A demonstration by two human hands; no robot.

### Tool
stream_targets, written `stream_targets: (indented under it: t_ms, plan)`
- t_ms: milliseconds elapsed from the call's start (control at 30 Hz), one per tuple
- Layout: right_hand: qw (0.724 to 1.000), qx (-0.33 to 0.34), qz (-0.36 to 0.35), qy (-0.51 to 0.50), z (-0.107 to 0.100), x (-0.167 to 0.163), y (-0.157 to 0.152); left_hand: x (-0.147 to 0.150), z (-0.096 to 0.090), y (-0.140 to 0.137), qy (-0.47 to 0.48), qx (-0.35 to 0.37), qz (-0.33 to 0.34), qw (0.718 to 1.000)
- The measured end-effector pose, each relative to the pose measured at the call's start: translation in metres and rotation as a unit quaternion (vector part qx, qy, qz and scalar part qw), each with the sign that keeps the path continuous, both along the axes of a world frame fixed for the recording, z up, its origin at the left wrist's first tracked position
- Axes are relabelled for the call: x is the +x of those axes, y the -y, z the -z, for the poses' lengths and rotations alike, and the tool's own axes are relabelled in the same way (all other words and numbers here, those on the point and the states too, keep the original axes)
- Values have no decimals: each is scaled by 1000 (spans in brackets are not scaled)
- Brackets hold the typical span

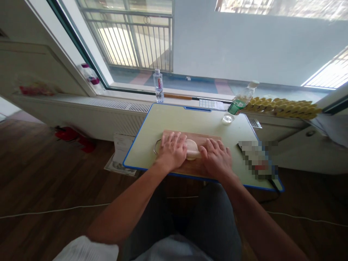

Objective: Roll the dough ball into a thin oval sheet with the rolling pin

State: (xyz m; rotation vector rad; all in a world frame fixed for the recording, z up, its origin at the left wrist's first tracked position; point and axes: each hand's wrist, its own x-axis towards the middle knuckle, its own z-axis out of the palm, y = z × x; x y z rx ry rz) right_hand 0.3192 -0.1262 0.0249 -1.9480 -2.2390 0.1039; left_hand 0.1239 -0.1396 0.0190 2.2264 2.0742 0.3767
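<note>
Pressing palms-down on a pale, slim rod [194,154] that crosses a flat, round, cream-coloured dough-like piece [191,145].

The piece lies between the left hand [174,150] and the right hand [217,156], on a reddish-brown rectangular wooden board [198,169] set near the close edge of a pale-green, blue-rimmed surface [174,116]; both hands' fingers are stretched out and slightly spread, not visibly curled around anything, with the rod's ends hidden beneath them. Heavier pressure from one hand could thin the piece unevenly or skew the rod; a tacky underside, which cannot be judged here, might make it stick or tear, and a hard pull towards the lap could slide the board over the edge.
</note>
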Motion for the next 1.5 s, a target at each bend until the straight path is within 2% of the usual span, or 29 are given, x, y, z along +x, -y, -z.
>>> stream_targets:
  t_ms: [100,200,333,500,600,700,867,933,1033,1233,1500]
  plan:
    - [999,28,-23,13,5,6,26,2,3,30,8,22,13,1000]
    - [999,38,-28,21,6,6,26,2,4,33,10,22,8,1000]
    - [1000,5,-6,17,0,-2,-13,-1,-1,-6,1,-2,-11,1000]
    - [997,-74,-1,0,-9,-8,-62,-8,-12,-64,17,-89,-5,996]
    - [996,-91,-12,0,-9,-7,-68,-9,-15,-74,23,-112,-12,993]
    - [995,-93,-26,20,-8,-3,-56,-7,-13,-59,13,-106,-4,994]
    - [997,-58,-37,21,-3,1,-15,-2,-9,-21,-14,-3,30,999]
    - [999,-39,-24,9,1,2,-4,-1,-10,-16,-24,29,33,999]
    - [1000,5,-12,-12,6,3,3,-1,-12,-21,-35,40,35,998]
    - [994,91,9,-66,9,11,-1,-7,-12,-39,-13,30,69,997]
    - [990,113,28,-73,11,13,-42,-9,-18,-48,8,1,84,996]
